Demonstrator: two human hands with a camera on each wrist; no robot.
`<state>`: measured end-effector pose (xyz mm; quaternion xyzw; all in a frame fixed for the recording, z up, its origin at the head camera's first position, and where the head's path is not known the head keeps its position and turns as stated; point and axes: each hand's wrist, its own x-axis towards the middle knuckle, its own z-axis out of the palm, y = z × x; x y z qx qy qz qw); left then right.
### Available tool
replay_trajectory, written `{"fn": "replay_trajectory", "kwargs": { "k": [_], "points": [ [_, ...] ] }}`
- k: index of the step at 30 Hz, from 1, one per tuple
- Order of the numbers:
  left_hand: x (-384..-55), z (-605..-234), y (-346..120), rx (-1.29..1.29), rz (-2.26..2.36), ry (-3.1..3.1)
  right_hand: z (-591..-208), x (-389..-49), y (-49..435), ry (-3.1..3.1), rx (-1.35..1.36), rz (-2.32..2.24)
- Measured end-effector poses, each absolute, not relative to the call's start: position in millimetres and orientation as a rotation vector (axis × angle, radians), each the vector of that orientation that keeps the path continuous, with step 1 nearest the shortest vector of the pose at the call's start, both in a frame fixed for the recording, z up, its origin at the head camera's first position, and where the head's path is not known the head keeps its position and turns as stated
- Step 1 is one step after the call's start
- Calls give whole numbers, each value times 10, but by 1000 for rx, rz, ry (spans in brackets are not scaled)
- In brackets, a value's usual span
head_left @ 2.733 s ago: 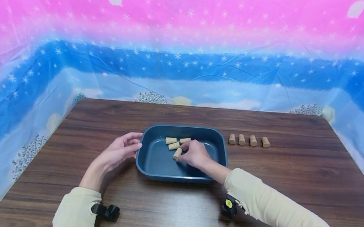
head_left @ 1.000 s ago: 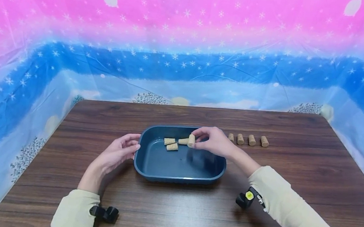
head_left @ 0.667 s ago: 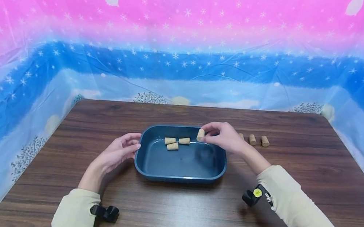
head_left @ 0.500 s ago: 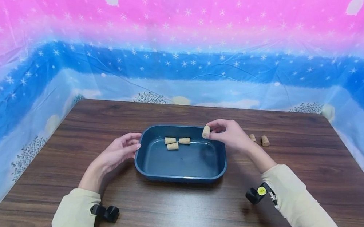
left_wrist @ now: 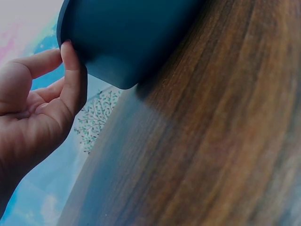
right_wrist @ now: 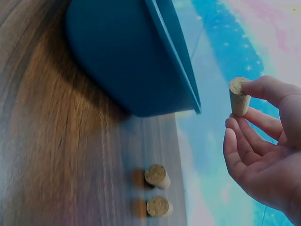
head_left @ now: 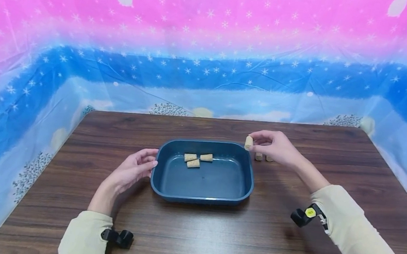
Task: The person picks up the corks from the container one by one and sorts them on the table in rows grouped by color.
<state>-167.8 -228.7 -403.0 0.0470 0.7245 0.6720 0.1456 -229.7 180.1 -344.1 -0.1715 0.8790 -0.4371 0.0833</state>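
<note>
"One cork being pinched by the right hand?"

"Yep, it's being held up near the far right corner of the blue tub, whose left end is being touched by the relaxed left hand."

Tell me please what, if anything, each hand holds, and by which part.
The right hand pinches a cork, thumb near one end, a finger near the other. The left hand only touches the tub from outside.
</note>
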Motion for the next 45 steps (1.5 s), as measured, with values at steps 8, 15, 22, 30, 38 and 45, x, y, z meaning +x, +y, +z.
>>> {"fn": "replay_trajectory", "kwargs": {
  "k": [8, 15, 22, 30, 38, 45],
  "points": [
    [-1681, -4049, -2286, 158, 1955, 2072, -3501, -2268, 1996, 2591, -529, -1281],
    [-1684, -4051, -2295, 150, 1952, 2077, -3601, -2236, 2112, 2589, -582, -1247],
    [-1683, -4055, -2297, 143, 1943, 2077, -3770, -2168, 2198, 2510, -568, -1264],
    [-1679, -4037, -2300, 138, 1941, 2080, -3989, -2120, 2229, 2466, -550, -1273],
    [-1678, -4037, -2300, 136, 1939, 2081, -4150, -2122, 2249, 2435, -513, -1310],
    [-1675, -4039, -2298, 136, 1941, 2081, -4179, -2125, 2252, 2452, -516, -1280]
  ]
}}
